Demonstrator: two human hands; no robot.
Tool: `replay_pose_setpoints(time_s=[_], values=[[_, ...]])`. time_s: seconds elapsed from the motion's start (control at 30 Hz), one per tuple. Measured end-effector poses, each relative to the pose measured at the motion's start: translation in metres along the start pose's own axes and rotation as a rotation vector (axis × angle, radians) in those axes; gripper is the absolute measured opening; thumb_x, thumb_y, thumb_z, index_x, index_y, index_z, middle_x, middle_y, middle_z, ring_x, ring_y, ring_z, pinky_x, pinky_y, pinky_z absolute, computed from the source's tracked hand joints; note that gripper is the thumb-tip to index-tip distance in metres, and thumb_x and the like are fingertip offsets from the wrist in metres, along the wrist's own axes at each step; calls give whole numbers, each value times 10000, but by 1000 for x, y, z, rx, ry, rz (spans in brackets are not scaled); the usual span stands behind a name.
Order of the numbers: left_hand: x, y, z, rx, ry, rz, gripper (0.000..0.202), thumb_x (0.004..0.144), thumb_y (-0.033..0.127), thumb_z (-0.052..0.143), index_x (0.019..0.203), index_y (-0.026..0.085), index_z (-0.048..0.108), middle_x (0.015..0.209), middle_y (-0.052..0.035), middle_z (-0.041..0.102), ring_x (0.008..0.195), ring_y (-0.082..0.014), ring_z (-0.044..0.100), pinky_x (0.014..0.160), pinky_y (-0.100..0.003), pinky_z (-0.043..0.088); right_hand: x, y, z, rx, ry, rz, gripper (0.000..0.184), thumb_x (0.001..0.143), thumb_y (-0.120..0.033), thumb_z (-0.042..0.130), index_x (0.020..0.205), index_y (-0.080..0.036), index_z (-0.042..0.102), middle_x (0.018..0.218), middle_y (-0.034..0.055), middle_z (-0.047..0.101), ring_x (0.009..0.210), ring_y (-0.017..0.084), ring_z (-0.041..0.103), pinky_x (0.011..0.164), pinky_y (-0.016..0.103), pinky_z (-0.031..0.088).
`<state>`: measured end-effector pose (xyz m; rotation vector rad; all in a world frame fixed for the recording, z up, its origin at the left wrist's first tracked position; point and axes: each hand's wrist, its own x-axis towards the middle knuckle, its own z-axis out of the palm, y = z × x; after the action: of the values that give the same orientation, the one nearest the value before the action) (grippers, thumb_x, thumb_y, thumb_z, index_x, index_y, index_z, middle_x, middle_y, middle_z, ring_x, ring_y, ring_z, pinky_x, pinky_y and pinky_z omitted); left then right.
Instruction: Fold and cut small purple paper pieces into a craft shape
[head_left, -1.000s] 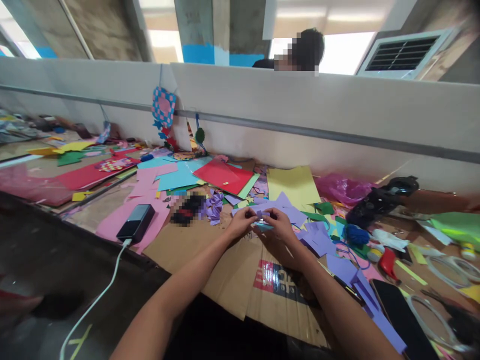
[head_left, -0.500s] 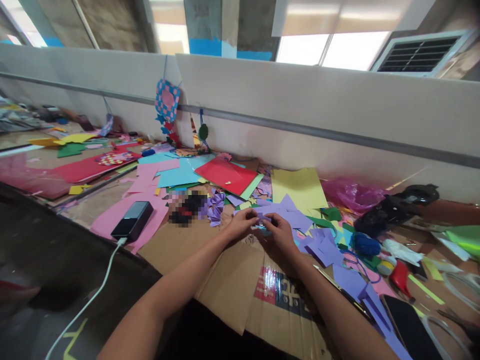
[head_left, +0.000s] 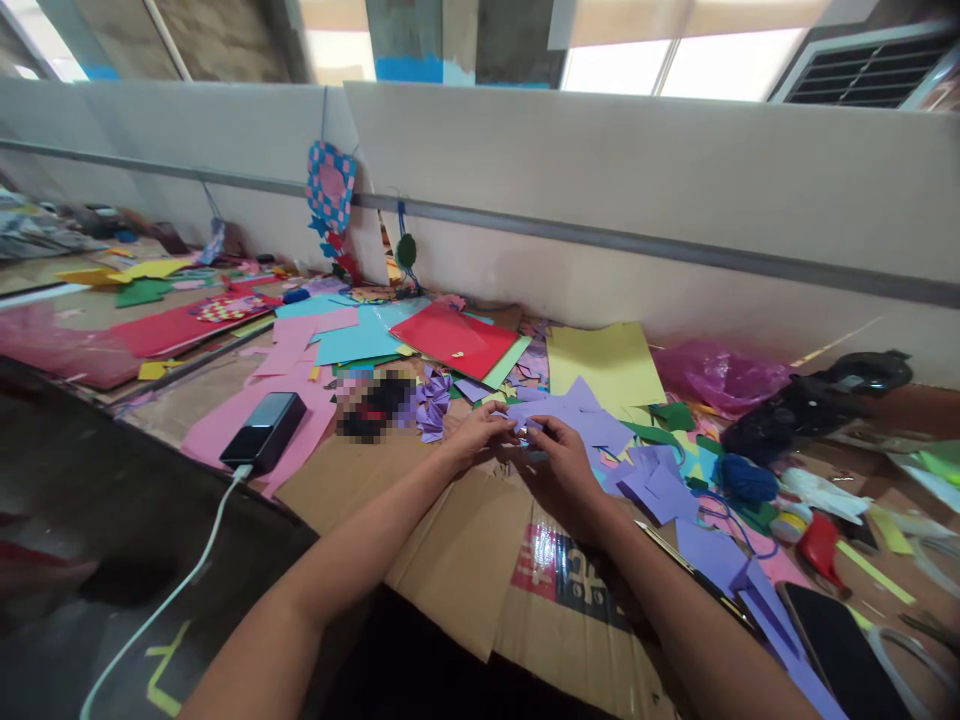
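My left hand [head_left: 481, 436] and my right hand [head_left: 561, 455] meet above the cardboard sheet [head_left: 457, 560], fingertips almost touching. Between them they pinch a small piece of purple paper [head_left: 528, 428], partly hidden by the fingers. Just left of my left hand lies a folded purple paper shape [head_left: 433, 405]. Behind and right of my hands are purple paper sheets [head_left: 592, 420], with more cut purple pieces [head_left: 656, 485] beside my right wrist.
A power bank [head_left: 264, 430] with a white cable sits on pink paper at left. Red card [head_left: 454, 340] and yellow paper [head_left: 604, 365] lie farther back. Blue yarn [head_left: 746, 480], a black bag [head_left: 780, 415] and a phone [head_left: 840, 640] are at right. A white partition [head_left: 637, 180] rises behind.
The camera view has shifted slightly. My fingers have moved a little on the purple paper piece, which both hands still hold.
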<state>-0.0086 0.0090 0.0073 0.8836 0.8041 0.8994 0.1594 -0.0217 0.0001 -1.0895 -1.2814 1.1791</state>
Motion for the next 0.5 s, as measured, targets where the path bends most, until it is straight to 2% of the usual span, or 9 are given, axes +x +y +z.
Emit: replay_pose_setpoints(time_s=[0.13,0.33,0.5], values=[[6,-5,-1,-94,-16,18,413,662,313,799,842,189,449,665,20,637,560,-125,636,561,-239,514,-3,-6,2,53,15,39,264,709,-397,735,917,-242,689,838,9,689,712,173,612,672,322,507],[3,1,-2,7,106,84,370,643,298,824,763,163,502,655,31,595,567,-74,590,529,-162,458,-4,-6,2,86,48,59,258,707,-415,740,865,-222,672,741,-10,622,669,158,563,631,305,491],[-2,6,1,36,160,61,416,610,341,844,807,173,519,679,36,591,564,-70,571,476,-147,417,-5,-8,2,93,42,61,202,716,-370,739,854,-233,684,729,-16,607,655,146,544,632,300,474]])
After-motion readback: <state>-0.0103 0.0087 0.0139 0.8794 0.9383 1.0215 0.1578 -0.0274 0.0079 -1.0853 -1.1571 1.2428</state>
